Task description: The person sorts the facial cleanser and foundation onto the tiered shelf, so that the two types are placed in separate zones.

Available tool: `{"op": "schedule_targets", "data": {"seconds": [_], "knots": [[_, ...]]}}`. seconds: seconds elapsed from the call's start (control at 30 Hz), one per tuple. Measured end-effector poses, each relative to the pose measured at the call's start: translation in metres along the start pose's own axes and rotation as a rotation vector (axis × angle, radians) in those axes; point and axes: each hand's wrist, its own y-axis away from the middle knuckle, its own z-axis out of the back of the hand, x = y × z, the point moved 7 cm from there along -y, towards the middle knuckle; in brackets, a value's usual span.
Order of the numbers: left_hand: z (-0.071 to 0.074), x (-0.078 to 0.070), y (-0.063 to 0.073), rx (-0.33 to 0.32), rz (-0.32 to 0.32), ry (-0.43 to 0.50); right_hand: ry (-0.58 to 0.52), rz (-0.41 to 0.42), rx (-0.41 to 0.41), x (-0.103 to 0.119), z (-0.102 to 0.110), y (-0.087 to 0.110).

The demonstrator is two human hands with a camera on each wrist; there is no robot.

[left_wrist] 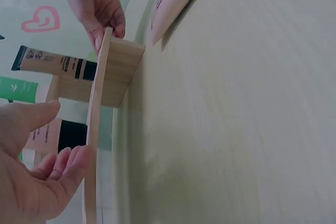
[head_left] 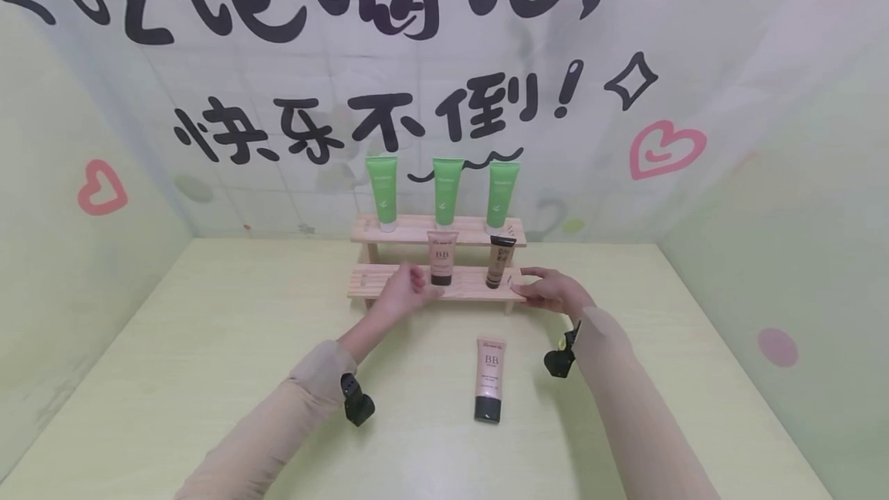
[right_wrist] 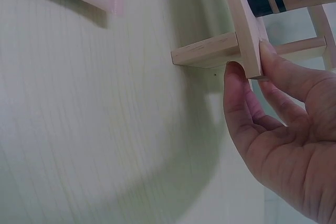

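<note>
A two-tier wooden display rack (head_left: 430,290) stands on the table. My right hand (head_left: 554,290) pinches the right end of its lower shelf, thumb on top and fingers below in the right wrist view. My left hand (head_left: 403,290) is at the shelf's front, beside an upright pink BB cream tube (head_left: 442,257). In the left wrist view, thumb and fingers are spread apart around the tube's black cap (left_wrist: 72,136); whether they touch it I cannot tell. A brown foundation tube (head_left: 499,261) stands on the same shelf, near my right hand.
Three green tubes (head_left: 447,191) stand in a row on the upper shelf. Another pink BB cream tube (head_left: 490,376) lies on the table (head_left: 430,454) in front of the rack, between my forearms. A printed backdrop (head_left: 417,83) rises behind.
</note>
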Motion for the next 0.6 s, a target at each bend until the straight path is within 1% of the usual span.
{"op": "schedule_targets", "data": {"seconds": [0.03, 0.07, 0.13, 0.27, 0.3, 0.43, 0.6], "knots": [[-0.006, 0.001, 0.004, 0.023, -0.001, -0.037, 0.0, -0.002, -0.003, 0.0, 0.0, 0.0], [-0.012, 0.002, 0.008, 0.051, 0.011, -0.064, 0.002, -0.002, -0.003, 0.0, 0.0, 0.0], [-0.026, 0.003, 0.015, 0.118, 0.03, -0.098, 0.003, -0.004, -0.005, -0.001, 0.001, -0.001], [-0.054, 0.006, 0.026, 0.229, 0.069, -0.105, -0.008, 0.001, 0.003, -0.001, 0.0, -0.002], [-0.06, 0.006, 0.028, 0.252, 0.07, -0.103, -0.011, 0.001, 0.003, 0.0, 0.0, -0.002], [-0.079, 0.005, 0.037, 0.318, 0.063, -0.106, -0.009, 0.005, 0.006, 0.0, -0.001, -0.002], [-0.096, 0.003, 0.048, 0.376, 0.077, -0.093, -0.007, 0.002, 0.002, 0.0, -0.001, 0.0]]}}
